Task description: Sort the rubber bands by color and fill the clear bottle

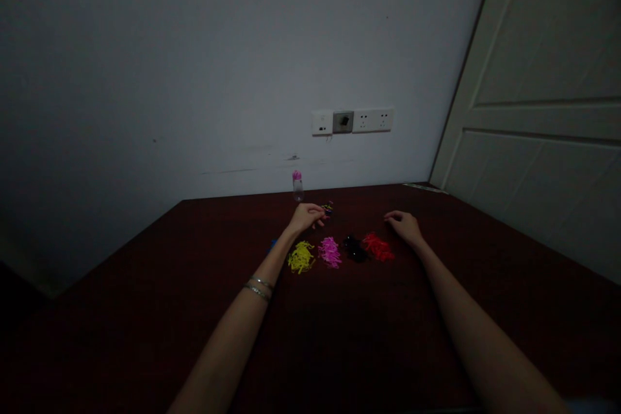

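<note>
My left hand point(308, 215) reaches over the dark red table, its fingertips pinched at the edge of a small mixed-colour pile point(328, 207). What those fingers hold is too small to make out. My right hand point(405, 226) rests beyond a pile of red strips point(379, 247), thumb and forefinger drawn together; anything between them does not show. A row of piles lies nearer me: yellow strips point(301, 257), pink strips point(330, 251) and shiny black pieces point(355, 249). Some blue pieces point(272, 244) are mostly hidden behind my left forearm.
A small clear bottle with a pink top point(297, 186) stands at the table's back edge, by the wall. Sockets point(372, 120) are set in the wall above. A pale panelled door point(543, 168) stands on the right. The dark table point(359, 336) extends towards me.
</note>
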`<state>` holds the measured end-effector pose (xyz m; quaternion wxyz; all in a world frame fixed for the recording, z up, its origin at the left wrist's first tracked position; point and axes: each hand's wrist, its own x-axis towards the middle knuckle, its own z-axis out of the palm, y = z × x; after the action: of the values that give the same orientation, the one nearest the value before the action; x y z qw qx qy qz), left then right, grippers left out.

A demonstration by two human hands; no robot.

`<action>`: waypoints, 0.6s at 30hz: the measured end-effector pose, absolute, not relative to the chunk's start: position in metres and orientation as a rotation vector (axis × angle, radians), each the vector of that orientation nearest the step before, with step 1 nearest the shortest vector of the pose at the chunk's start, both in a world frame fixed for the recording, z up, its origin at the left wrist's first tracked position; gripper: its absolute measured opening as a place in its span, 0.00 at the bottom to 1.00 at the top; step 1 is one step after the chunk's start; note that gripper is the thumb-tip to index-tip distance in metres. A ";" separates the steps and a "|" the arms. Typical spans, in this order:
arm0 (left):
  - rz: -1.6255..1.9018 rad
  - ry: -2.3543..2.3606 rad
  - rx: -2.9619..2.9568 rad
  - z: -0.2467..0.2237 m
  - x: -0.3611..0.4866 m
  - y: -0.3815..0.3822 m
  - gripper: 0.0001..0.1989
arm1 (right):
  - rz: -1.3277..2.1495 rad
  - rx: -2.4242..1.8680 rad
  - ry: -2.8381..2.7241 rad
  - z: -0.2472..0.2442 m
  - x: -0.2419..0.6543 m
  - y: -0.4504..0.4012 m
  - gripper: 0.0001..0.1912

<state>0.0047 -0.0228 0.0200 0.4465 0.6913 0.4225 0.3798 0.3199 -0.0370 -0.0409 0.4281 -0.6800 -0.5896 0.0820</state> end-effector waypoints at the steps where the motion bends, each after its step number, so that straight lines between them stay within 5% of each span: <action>1: 0.917 1.051 1.726 0.020 0.005 -0.023 0.08 | 0.206 -1.696 -1.475 -0.041 0.320 -0.037 0.11; 18: 0.644 0.893 1.917 0.004 0.047 -0.043 0.09 | 0.202 -1.706 -1.495 -0.041 0.319 -0.039 0.12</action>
<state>0.0465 -0.0431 0.0042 0.4489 0.7748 0.3610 0.2604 0.3188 -0.0386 -0.0406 0.4189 -0.6803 -0.5960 0.0806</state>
